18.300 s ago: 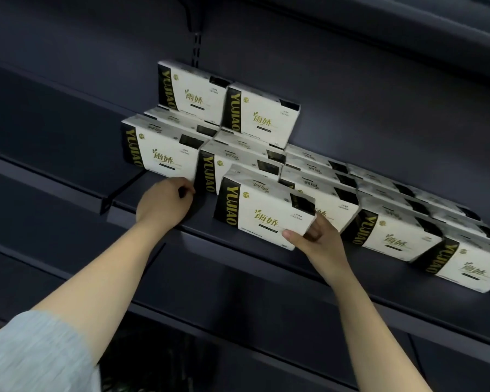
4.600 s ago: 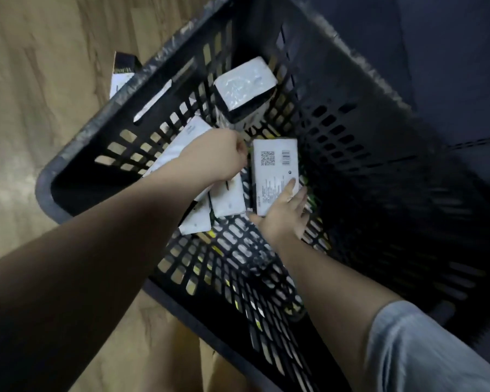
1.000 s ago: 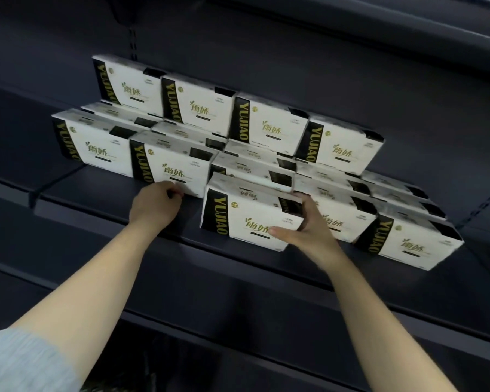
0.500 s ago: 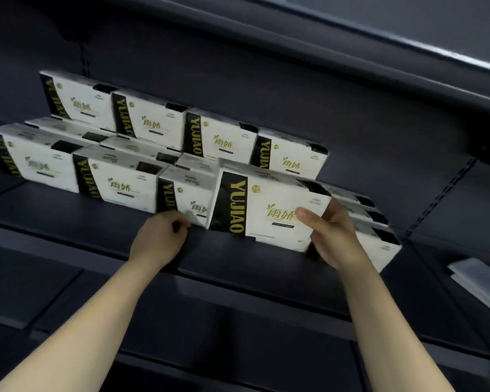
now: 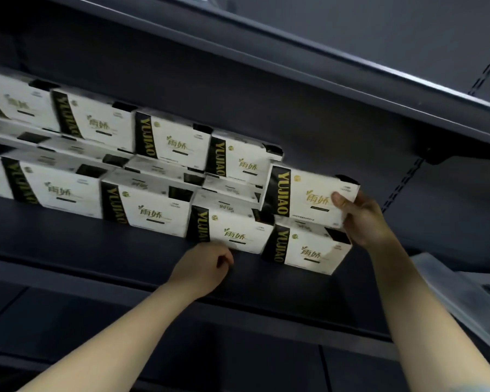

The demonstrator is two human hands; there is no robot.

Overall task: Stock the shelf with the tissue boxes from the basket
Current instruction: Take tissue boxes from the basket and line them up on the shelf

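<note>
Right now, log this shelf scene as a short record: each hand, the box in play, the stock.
right hand: grips the right end of the held tissue box
held tissue box: raised above the rightmost front box, whether it rests on it cannot be told
left hand: fingers curled, on the shelf by the front row, grip contents hidden
stock: front row along the shelf, an upper row of four boxes behind
far right: pale flat item, unclear
</note>
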